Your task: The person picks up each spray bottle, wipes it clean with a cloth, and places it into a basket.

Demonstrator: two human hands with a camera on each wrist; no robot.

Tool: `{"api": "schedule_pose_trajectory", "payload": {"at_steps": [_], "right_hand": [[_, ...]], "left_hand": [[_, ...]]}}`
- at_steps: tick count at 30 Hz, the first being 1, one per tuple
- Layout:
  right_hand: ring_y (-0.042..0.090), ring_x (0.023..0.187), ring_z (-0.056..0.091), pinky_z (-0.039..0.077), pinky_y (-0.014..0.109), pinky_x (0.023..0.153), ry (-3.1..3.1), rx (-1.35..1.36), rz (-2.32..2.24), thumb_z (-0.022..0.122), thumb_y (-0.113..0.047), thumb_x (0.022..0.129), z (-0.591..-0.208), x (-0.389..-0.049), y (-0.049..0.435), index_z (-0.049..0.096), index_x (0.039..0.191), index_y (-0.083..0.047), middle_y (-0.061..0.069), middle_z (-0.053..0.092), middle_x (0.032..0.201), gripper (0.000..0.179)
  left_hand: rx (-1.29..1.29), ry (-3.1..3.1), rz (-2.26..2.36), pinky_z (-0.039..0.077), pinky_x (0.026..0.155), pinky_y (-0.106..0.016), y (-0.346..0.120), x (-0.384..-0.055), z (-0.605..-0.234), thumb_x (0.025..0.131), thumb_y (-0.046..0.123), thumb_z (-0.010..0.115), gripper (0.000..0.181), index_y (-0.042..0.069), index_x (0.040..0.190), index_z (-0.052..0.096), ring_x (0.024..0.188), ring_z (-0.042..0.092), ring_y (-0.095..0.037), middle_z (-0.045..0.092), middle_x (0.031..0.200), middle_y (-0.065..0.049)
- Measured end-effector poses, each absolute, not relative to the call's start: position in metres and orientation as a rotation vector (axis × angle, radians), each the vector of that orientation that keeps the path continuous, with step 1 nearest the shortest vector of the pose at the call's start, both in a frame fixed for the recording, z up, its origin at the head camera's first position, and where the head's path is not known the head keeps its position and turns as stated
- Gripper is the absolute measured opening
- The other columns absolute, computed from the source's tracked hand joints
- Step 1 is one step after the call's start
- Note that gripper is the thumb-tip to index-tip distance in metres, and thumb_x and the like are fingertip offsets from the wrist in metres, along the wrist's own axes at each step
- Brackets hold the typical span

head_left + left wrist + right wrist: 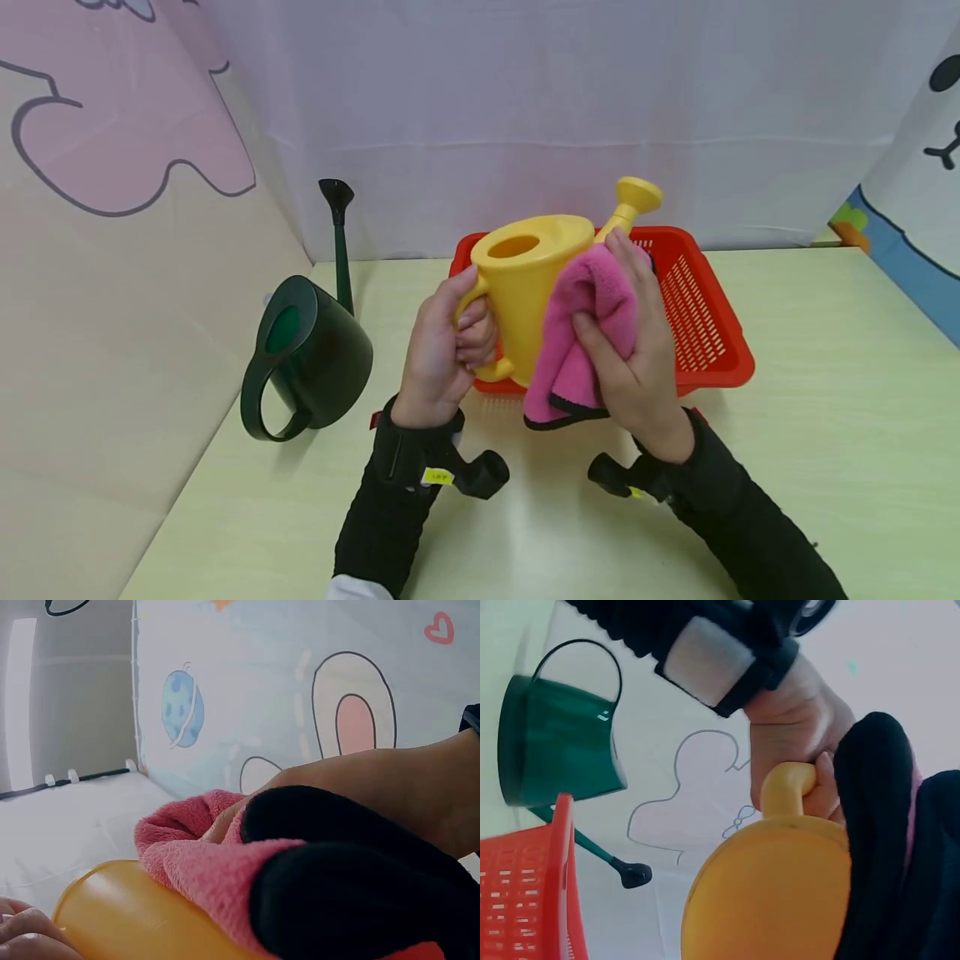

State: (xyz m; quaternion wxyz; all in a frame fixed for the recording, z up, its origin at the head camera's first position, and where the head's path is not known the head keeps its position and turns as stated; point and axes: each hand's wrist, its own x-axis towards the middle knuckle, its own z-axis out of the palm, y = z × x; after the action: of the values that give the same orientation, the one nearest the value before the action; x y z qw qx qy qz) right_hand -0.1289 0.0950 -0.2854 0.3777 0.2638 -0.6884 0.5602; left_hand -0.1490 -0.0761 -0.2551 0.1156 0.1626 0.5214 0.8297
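Observation:
A yellow watering can [525, 283] is held up over the front of a red basket, its spout pointing to the back right. My left hand [450, 350] grips its handle, fingers curled round it. In my right hand [637, 358] is a pink cloth [577, 325] with a black edge, pinched between thumb and fingers and laid against the can's right side. The left wrist view shows the fluffy cloth [202, 855] lying on the yellow wall of the can [150, 915]. In the right wrist view the can's base [772, 892] faces the camera.
A dark green watering can [322, 358] with a long spout stands on the table [825, 400] at the left. Behind the hands sits the red slotted basket [712, 358]. White curtain [525, 108] closes off the back, and printed cloth walls flank both sides.

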Motion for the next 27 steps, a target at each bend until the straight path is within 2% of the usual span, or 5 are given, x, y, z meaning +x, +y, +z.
{"api": "schedule_pose_trajectory", "payload": {"at_steps": [3,6,13,18,27], "right_hand": [[0.019,0.116,0.045,0.039,0.023,0.098,-1.709,0.619,1.604,0.05,0.002,0.084,-0.282,-0.129,0.096,0.028,0.137,0.006,0.007,0.045,0.129,0.058],[0.02,0.115,0.046,0.041,0.021,0.095,-1.661,0.552,1.654,0.052,-0.002,0.084,-0.281,-0.128,0.095,0.028,0.136,0.003,0.001,0.046,0.126,0.057],[0.025,0.124,0.037,0.038,0.026,0.102,-1.701,0.572,1.186,0.055,-0.036,0.09,-0.297,-0.128,0.082,0.038,0.136,-0.004,0.016,0.036,0.132,0.059],[0.033,0.128,0.033,0.036,0.039,0.105,-1.683,0.585,0.745,0.055,-0.032,0.09,-0.307,-0.128,0.073,0.043,0.137,-0.021,0.022,0.039,0.129,0.05],[0.031,0.134,0.035,0.017,0.047,0.113,-1.705,0.655,0.503,0.056,-0.027,0.09,-0.314,-0.117,0.062,0.05,0.117,0.005,0.02,0.052,0.126,0.042]], "left_hand": [[0.477,1.556,2.42,0.018,0.039,-0.02,-0.076,-0.149,-0.256,0.097,0.027,0.032,0.044,0.016,0.054,0.029,0.036,0.024,-0.008,0.031,0.041,0.011],[0.482,1.587,2.41,0.018,0.039,-0.021,-0.075,-0.149,-0.257,0.097,0.027,0.032,0.045,0.016,0.054,0.029,0.036,0.024,-0.009,0.03,0.042,0.01],[0.413,1.667,2.416,0.02,0.041,-0.021,-0.073,-0.147,-0.258,0.096,0.028,0.038,0.043,0.014,0.057,0.03,0.039,0.024,-0.009,0.028,0.046,0.006],[0.391,1.685,2.409,0.022,0.041,-0.02,-0.069,-0.145,-0.258,0.096,0.028,0.039,0.041,0.013,0.058,0.032,0.04,0.025,-0.008,0.03,0.047,0.006],[0.368,1.692,2.387,0.03,0.042,-0.017,-0.064,-0.145,-0.259,0.095,0.027,0.039,0.033,0.014,0.065,0.045,0.042,0.033,-0.006,0.038,0.049,0.005]]}}
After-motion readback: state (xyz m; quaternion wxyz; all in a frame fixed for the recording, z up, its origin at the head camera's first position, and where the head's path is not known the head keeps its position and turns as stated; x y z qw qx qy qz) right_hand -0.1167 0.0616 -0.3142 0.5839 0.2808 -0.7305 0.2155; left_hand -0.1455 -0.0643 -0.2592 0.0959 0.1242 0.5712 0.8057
